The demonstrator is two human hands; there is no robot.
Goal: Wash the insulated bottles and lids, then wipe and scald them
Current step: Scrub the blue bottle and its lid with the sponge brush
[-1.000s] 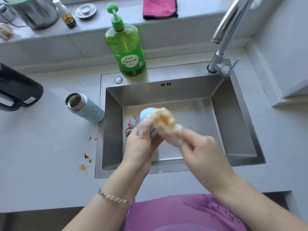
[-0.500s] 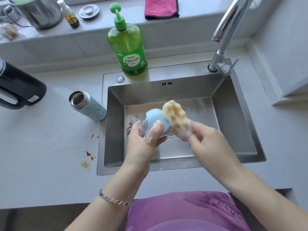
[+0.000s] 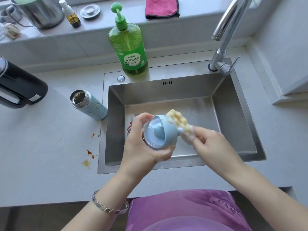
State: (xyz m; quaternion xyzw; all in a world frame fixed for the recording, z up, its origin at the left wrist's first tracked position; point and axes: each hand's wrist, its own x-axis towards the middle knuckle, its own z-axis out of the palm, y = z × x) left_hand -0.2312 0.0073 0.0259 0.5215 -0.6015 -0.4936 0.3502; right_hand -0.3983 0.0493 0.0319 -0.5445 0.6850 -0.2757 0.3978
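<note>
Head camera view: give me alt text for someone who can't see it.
Over a steel sink, a left hand grips a light blue bottle lid while the right hand holds a soapy yellow sponge against it. An open light blue insulated bottle stands left of the sink; a green dish soap bottle stands at its back edge.

One pale blue bottle [image 3: 93,107] left of sink [image 3: 233,114]. One black jug [image 3: 21,85] far left. One blue lid [image 3: 158,132], one sponge [image 3: 179,120]. One green soap bottle [image 3: 130,49], one pink cloth [image 3: 160,6], one spray bottle [image 3: 70,15], one tap [image 3: 225,39].
</note>
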